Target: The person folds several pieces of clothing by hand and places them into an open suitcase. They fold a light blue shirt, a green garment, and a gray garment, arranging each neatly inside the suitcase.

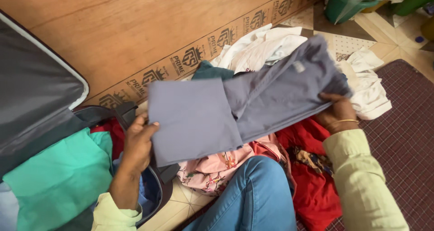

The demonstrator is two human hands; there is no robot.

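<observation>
suitcase (36,100) lies open at the far left with a teal cloth (58,177) inside it. left hand (138,143) grips the near left edge of a folded grey garment (235,107), fingers curled over its edge. the garment stretches across between both hands, held up above a pink floral cloth (212,168), a blue-jeaned knee (253,195) and a red cloth (312,186). right hand (334,113) clasps its far right end, thumb on top. white clothes (266,46) lie behind on the floor, a maroon mat (402,136) at right
</observation>
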